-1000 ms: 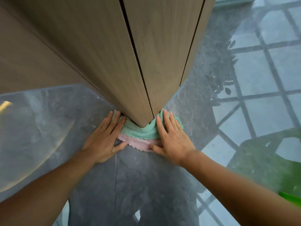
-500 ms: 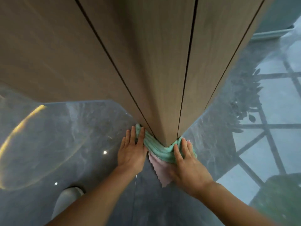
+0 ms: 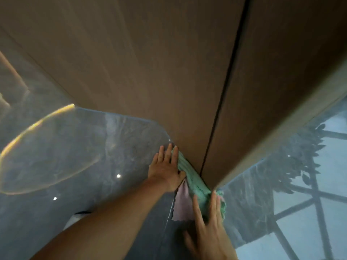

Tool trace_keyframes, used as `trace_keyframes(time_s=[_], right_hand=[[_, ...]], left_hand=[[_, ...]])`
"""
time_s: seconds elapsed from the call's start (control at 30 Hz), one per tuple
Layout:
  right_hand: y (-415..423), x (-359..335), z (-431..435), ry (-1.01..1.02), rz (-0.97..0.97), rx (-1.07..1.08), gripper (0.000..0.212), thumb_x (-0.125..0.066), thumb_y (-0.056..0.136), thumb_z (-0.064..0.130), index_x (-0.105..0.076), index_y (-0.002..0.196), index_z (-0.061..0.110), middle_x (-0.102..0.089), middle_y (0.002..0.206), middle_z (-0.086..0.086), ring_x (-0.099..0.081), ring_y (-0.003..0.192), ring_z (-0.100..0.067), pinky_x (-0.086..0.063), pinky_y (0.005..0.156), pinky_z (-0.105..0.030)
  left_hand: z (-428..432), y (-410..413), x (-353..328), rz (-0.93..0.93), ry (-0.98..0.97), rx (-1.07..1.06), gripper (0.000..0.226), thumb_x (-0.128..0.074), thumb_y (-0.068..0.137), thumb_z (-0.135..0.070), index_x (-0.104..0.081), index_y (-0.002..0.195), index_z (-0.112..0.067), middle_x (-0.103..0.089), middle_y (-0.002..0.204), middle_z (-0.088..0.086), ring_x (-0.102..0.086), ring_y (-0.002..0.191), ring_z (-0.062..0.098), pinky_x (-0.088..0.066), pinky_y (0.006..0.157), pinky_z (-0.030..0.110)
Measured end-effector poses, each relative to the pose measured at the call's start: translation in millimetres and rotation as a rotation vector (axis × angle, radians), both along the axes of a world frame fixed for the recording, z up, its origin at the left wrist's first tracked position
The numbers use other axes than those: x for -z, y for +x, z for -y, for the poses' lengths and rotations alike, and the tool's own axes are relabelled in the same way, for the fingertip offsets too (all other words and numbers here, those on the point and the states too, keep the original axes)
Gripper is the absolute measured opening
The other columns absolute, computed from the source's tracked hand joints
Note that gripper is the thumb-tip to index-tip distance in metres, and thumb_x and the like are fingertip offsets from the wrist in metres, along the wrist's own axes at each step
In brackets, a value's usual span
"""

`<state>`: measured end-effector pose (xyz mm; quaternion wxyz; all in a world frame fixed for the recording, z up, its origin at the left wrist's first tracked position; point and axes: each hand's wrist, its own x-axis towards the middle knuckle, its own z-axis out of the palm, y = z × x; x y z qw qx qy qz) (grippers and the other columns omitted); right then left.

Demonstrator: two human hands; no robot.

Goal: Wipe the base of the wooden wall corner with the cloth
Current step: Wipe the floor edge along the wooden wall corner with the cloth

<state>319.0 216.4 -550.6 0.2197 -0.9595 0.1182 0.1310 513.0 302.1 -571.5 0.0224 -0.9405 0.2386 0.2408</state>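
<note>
Hands (image 3: pixel 165 169) (image 3: pixel 208 229) press cloth (image 3: pixel 195 182) against wooden corner (image 3: pixel 212 177) (glossy floor (image 3: pixel 93 147) around)

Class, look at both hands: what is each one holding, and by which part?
Neither grips anything. Flat left hand presses the green cloth's upper end against the wall base; right hand presses its lower end at the corner.

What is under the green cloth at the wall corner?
A pink layer shows under the green cloth, lying on the grey floor. The wall's bottom edge behind the cloth is covered.
</note>
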Motion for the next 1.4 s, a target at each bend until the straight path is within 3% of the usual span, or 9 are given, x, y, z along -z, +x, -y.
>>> trace_keyframes(time_s=[0.1,0.17,0.3,0.43,0.5,0.73,0.97,1.3,1.4], right_hand=[[1,12,-5,-0.092,-0.005,-0.043,0.11,-0.086,0.033,0.041,-0.047,0.129,0.004,-0.049,0.124,-0.048,-0.048,0.112,-0.063,-0.027,0.113,-0.049],[4,17,-10,-0.127,-0.009,-0.104,0.102,-0.083,0.036,0.038,-0.057,0.125,-0.004,-0.049,0.126,-0.045,-0.049,0.112,-0.064,-0.015,0.114,-0.047],[18,20,-28,-0.126,-0.032,-0.248,0.092,-0.076,0.056,0.045,-0.055,0.13,-0.005,-0.048,0.134,-0.039,-0.048,0.122,-0.055,-0.047,0.097,-0.058],[76,23,-30,0.019,-0.056,-0.184,0.096,-0.044,0.085,0.06,0.007,0.153,0.014,0.005,0.16,-0.027,0.006,0.149,-0.039,-0.006,0.12,-0.042],[106,28,-32,0.059,-0.036,-0.14,0.098,-0.037,0.087,0.065,0.019,0.151,0.017,0.016,0.161,-0.019,0.01,0.15,-0.029,-0.004,0.12,-0.036],[181,34,-42,0.084,0.024,-0.094,0.097,-0.046,0.088,0.057,0.011,0.152,0.011,-0.003,0.164,-0.011,-0.011,0.149,-0.022,-0.018,0.118,-0.036],[164,32,-34,0.063,0.004,-0.133,0.088,-0.039,0.092,0.056,0.008,0.153,0.013,-0.002,0.165,-0.008,-0.019,0.147,-0.025,-0.019,0.118,-0.036],[45,17,-2,-0.061,-0.073,-0.222,0.086,-0.031,0.092,0.06,0.006,0.153,0.011,-0.008,0.163,-0.013,-0.012,0.149,-0.028,-0.009,0.122,-0.039],[-3,10,20,-0.09,-0.107,-0.275,0.084,-0.028,0.092,0.058,0.002,0.153,0.009,-0.01,0.163,-0.013,-0.01,0.15,-0.027,-0.008,0.121,-0.039]], left_hand=[[-2,14,2,0.008,0.005,-0.061,0.08,-0.023,0.093,-0.054,0.022,0.149,-0.019,0.023,0.162,0.003,0.024,0.147,0.031,0.001,0.122,0.045],[-2,18,5,0.03,-0.007,-0.08,0.08,-0.023,0.094,-0.053,0.02,0.15,-0.018,0.021,0.162,0.002,0.023,0.147,0.031,0.001,0.122,0.046],[-5,24,7,0.026,-0.048,-0.108,0.08,-0.025,0.094,-0.053,0.018,0.151,-0.018,0.02,0.163,0.002,0.021,0.148,0.032,0.002,0.122,0.045],[-9,47,8,0.025,-0.041,-0.162,0.079,-0.024,0.094,-0.052,0.02,0.151,-0.017,0.021,0.162,0.002,0.02,0.148,0.031,0.0,0.122,0.045],[-12,66,7,0.017,-0.047,-0.228,0.079,-0.024,0.095,-0.051,0.021,0.151,-0.017,0.021,0.162,0.003,0.019,0.149,0.03,-0.001,0.122,0.045],[-18,117,9,0.073,-0.062,-0.307,0.075,-0.022,0.098,-0.045,0.018,0.151,-0.011,0.019,0.163,0.009,0.016,0.15,0.028,-0.002,0.123,0.043],[-16,89,14,0.142,-0.099,-0.286,0.073,-0.026,0.099,-0.032,0.017,0.149,-0.002,0.016,0.159,0.026,0.013,0.149,0.037,0.001,0.123,0.045],[5,-21,24,0.105,-0.174,-0.155,0.083,-0.017,0.084,-0.043,0.011,0.15,-0.001,0.014,0.158,0.031,0.015,0.147,0.043,0.009,0.12,0.051],[20,-66,24,0.117,-0.237,-0.142,0.093,-0.034,0.084,-0.048,0.006,0.15,0.003,0.007,0.157,0.035,0.008,0.146,0.048,0.004,0.12,0.055]])
